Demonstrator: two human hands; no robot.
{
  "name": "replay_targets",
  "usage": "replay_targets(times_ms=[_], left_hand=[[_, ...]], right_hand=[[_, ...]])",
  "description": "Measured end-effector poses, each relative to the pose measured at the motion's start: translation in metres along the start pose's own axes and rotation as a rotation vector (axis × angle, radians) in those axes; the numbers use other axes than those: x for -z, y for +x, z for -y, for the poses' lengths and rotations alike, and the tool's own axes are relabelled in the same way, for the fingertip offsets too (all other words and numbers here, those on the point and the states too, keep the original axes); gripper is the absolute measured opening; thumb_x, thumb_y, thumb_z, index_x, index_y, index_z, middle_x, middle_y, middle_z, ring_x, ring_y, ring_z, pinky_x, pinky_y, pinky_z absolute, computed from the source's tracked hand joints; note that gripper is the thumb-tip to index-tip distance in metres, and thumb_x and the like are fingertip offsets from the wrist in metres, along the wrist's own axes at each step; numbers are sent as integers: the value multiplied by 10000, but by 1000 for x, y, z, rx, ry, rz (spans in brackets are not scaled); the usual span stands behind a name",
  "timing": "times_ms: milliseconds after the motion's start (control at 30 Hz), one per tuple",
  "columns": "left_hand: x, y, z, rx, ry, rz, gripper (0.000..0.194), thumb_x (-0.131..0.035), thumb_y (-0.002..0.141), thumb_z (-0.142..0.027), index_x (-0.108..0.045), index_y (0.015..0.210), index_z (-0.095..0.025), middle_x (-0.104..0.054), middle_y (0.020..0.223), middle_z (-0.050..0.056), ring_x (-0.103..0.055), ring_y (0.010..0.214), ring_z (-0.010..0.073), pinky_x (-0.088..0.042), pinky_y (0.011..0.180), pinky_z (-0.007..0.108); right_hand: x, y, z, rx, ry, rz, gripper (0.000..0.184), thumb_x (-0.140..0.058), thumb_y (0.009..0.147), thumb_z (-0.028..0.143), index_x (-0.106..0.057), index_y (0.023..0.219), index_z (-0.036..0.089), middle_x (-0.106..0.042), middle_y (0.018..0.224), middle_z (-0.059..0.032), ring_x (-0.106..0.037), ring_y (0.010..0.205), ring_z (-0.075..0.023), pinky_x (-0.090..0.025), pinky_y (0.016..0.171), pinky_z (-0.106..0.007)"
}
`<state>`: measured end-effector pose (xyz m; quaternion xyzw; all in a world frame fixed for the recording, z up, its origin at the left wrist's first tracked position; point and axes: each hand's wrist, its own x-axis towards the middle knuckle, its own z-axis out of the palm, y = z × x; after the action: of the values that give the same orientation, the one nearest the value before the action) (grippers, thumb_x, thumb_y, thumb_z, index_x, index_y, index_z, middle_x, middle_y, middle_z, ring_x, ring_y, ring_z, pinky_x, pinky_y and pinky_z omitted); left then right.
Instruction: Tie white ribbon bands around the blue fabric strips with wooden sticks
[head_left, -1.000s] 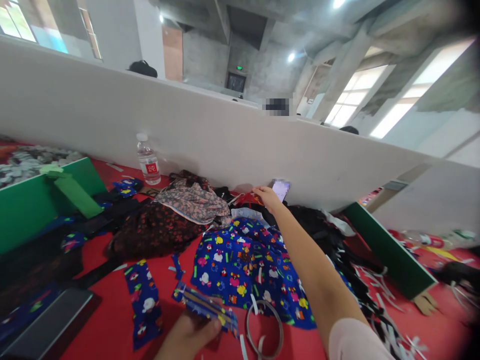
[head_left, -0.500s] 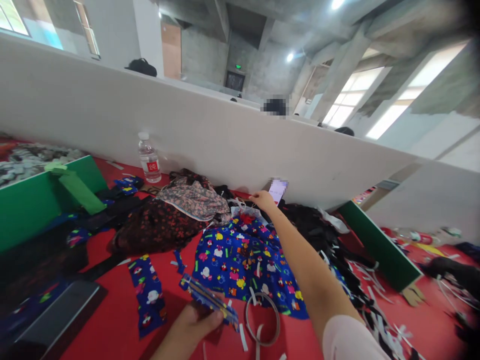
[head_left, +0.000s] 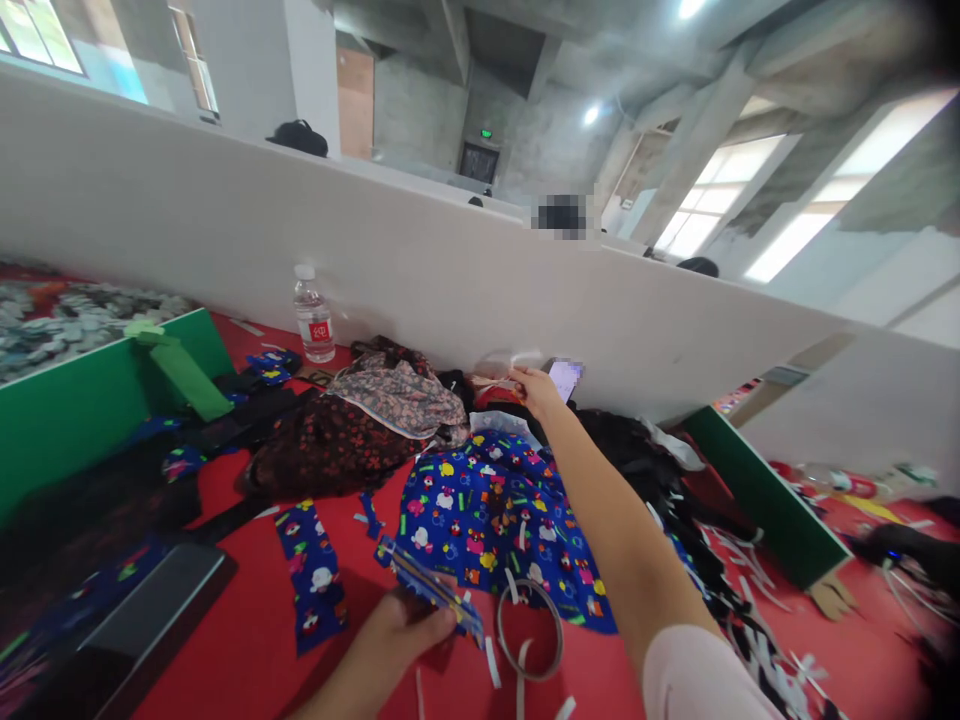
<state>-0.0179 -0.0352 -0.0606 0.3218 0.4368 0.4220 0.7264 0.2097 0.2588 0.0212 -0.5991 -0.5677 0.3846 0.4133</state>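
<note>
My left hand (head_left: pixel 409 632) is closed on a narrow strip of blue patterned fabric (head_left: pixel 429 588) low in the view, just above the red tabletop (head_left: pixel 240 650). My right arm stretches far forward; my right hand (head_left: pixel 534 386) pinches a thin whitish strip (head_left: pixel 504 362) lifted above the heap of cloth at the white partition. A large blue cartoon-print fabric (head_left: pixel 487 520) lies under that arm. A metal ring (head_left: pixel 531 630) rests beside the left hand.
A water bottle (head_left: pixel 314 317) stands by the white partition (head_left: pixel 420 270). Dark floral cloths (head_left: pixel 330 445), a pinkish floral cloth (head_left: pixel 405 395), green dividers (head_left: pixel 82 400) (head_left: pixel 765 495), a small lit phone (head_left: pixel 564 378), black fabric with white scraps (head_left: pixel 705 560) and a grey board (head_left: pixel 150 620) surround the work area.
My right hand has risen from the cloth heap, pulling up a thin whitish strip. The view shifted slightly. My left hand keeps hold of the blue strip.
</note>
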Motion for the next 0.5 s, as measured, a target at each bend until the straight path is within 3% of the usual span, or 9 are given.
replay_targets(times_ms=[200,333,500], left_hand=[[-3,-10,-8,-45,-34,-8,456,-795,586,-404,-704,962,-162,-718,924,88,-626,951,275,-464,880,396],[-3,-14,-9,-87,-41,43,411,-789,619,-347,-695,983,-183,-706,1008,76,-611,999,254,-442,926,383],[-10,-12,-31,-213,-137,56,308,-754,675,-281,-702,951,-153,-704,986,86,-629,914,219,-494,806,323]], right_hand=[[12,-35,4,-19,187,30,323,-532,899,333,-538,1171,159,-569,1156,-83,-590,966,-193,-514,810,-398],[5,-65,-3,-29,240,110,230,-506,908,355,-552,1020,160,-639,946,-41,-611,734,-121,-515,634,-268],[-1,-94,4,38,216,233,226,-485,884,443,-478,864,219,-680,816,9,-553,523,-71,-435,484,-189]])
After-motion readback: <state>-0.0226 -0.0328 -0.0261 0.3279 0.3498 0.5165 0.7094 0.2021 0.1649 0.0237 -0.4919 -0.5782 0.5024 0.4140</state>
